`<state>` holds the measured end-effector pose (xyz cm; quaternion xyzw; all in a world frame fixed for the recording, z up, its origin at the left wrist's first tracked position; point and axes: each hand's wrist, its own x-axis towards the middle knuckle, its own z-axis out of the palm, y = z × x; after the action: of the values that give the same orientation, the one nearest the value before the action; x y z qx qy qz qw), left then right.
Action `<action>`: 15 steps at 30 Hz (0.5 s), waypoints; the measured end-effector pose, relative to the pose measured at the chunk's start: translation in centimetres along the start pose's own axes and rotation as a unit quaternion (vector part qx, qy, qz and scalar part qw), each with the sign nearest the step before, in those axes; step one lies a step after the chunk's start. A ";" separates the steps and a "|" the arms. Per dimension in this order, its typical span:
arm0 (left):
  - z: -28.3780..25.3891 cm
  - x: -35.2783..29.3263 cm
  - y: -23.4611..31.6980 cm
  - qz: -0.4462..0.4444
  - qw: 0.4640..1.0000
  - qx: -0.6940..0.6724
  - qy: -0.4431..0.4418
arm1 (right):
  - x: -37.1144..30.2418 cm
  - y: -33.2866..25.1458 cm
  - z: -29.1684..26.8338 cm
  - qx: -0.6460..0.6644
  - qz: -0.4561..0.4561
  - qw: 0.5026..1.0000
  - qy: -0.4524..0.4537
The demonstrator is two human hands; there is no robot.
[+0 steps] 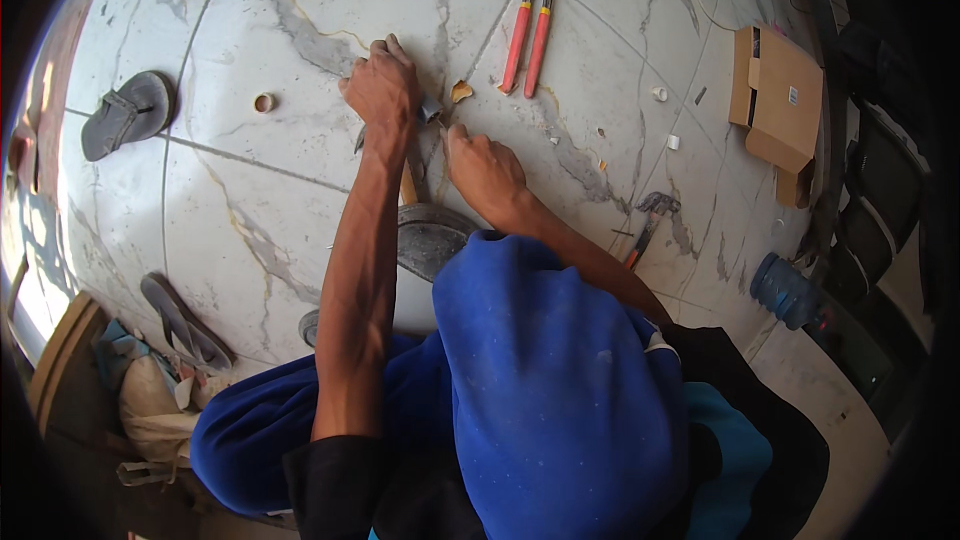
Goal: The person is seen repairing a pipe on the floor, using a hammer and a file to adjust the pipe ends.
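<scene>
My left hand (383, 85) is closed, knuckles up, just above the tiled floor. Beside its wrist lies a short grey cylinder (430, 110) with an open end facing my right hand. My right hand (483, 168) is curled with its fingertips pinched close to that end; a thin sliver shows at the tips, too small to name. What my left fingers grip is hidden under the hand. Below my left wrist a strip of light wood (408, 185) shows, partly covered by my forearm. A dark grey rounded object (435, 240) lies by my knee.
Pincers with red handles (528, 40) lie ahead. A claw hammer (650, 225) rests right of my right arm. Farther right are a cardboard box (785, 95) and a blue water bottle (785, 290). Sandals (130, 115) lie at left; a small brown ring (264, 102) and chips are scattered about.
</scene>
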<state>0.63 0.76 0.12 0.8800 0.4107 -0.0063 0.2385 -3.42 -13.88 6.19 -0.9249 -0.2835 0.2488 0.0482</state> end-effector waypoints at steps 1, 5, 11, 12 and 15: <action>-0.1 0.0 -0.1 -0.004 1.000 0.004 -0.002 | -0.8 -0.2 -0.3 0.004 0.016 1.000 -0.018; -0.2 0.3 -0.2 0.000 1.000 0.013 -0.005 | -0.9 -0.1 -0.5 0.005 0.036 0.999 -0.029; 0.0 0.1 -0.3 -0.007 1.000 0.020 -0.011 | -1.3 -0.4 -0.5 -0.006 0.051 0.997 -0.053; 0.2 0.0 -0.4 -0.001 1.000 0.014 0.013 | -0.7 -0.5 -0.3 -0.005 0.055 0.997 -0.054; -0.1 0.0 0.1 -0.003 1.000 0.005 0.008 | 0.5 -0.4 -0.2 0.011 -0.005 1.000 0.003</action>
<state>0.69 0.79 0.23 0.8800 0.4151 -0.0024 0.2310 -3.18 -13.33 6.23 -0.9237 -0.2854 0.2483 0.0603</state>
